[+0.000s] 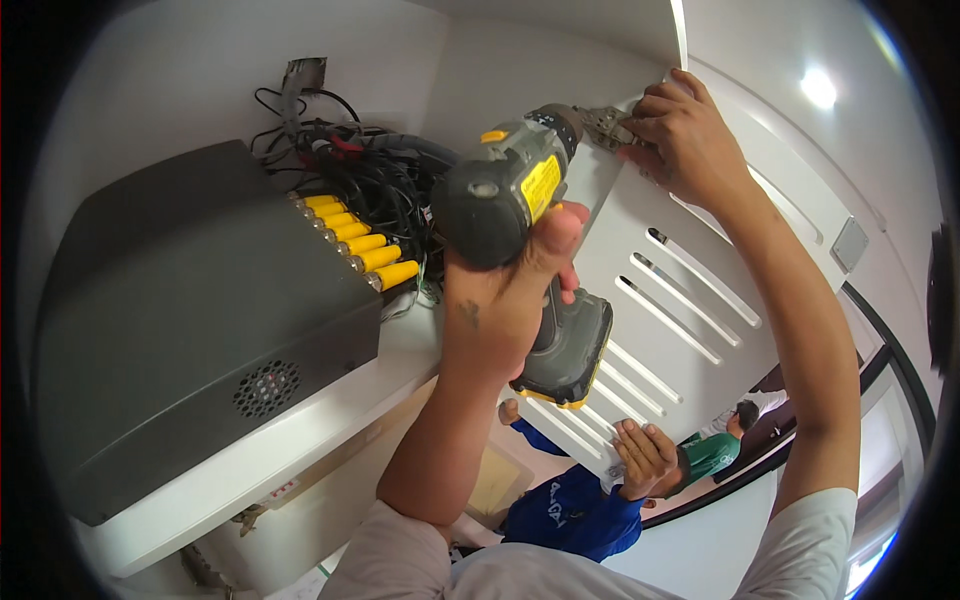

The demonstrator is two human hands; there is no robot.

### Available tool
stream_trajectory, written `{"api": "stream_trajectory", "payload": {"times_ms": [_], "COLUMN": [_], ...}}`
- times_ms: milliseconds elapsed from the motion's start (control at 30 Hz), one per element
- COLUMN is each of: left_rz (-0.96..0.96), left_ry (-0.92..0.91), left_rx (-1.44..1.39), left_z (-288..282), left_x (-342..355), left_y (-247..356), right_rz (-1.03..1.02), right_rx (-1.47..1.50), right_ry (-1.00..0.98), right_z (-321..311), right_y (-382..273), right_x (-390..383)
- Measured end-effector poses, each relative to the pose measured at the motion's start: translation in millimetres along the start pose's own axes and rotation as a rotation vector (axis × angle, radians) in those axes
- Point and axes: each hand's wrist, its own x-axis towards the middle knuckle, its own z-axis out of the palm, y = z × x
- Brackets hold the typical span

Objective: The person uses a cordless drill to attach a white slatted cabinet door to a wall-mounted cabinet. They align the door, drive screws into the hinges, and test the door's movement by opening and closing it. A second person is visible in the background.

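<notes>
Left hand (pixel 505 290) is clenched around the grip of the cordless drill (pixel 520 200), a grey body with yellow trim, battery pack hanging low near the wrist. The drill's long axis runs from lower left up to the right, chuck leading, and its nose sits right at the top edge of the white slotted panel (pixel 660 300). Right hand (pixel 685 135) is up there too, fingers (pixel 650 105) pinched close around the chuck tip, touching the bit end and the panel's upper corner; whether a screw sits between them is too small to tell. So the right hand is the nearer one to the working point, just beside it, while the left stays back along the tool's axis.

The panel tilts down and to the right, its long slots running in a row toward the lower centre. A co-worker's hand (pixel 645 458), blue sleeve below, grips the panel's lower edge from underneath.

To the left, a dark grey box (pixel 190 310) rests on a white shelf (pixel 300 440), a row of yellow connectors (pixel 355 245) at its far side, and a tangle of black cables (pixel 380 175) behind them, well apart from the drill tip.
</notes>
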Motion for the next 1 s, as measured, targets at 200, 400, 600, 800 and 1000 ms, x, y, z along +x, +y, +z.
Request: {"api": "stream_trajectory", "payload": {"times_ms": [200, 400, 600, 800, 1000], "left_rz": [-0.076, -0.136, -0.118, -0.140, -0.156], "left_ry": [0.072, 0.041, 0.020, 0.003, 0.000], "left_rx": [0.043, 0.034, 0.049, 0.050, 0.073], "left_z": [8, 15, 18, 17, 19], "left_x": [13, 28, 34, 36, 38], "left_y": [9, 6, 3, 1, 1], "right_rz": [0.010, 0.032, 0.024, 0.011, 0.009], "right_rx": [0.019, 0.009, 0.006, -0.015, 0.019], "right_ry": [0.024, 0.007, -0.001, 0.010, 0.030], "right_z": [-1, 0, 0, 1, 3], "right_y": [-2, -1, 0, 1, 2], "right_x": [-2, -4, -4, -3, -4]}}
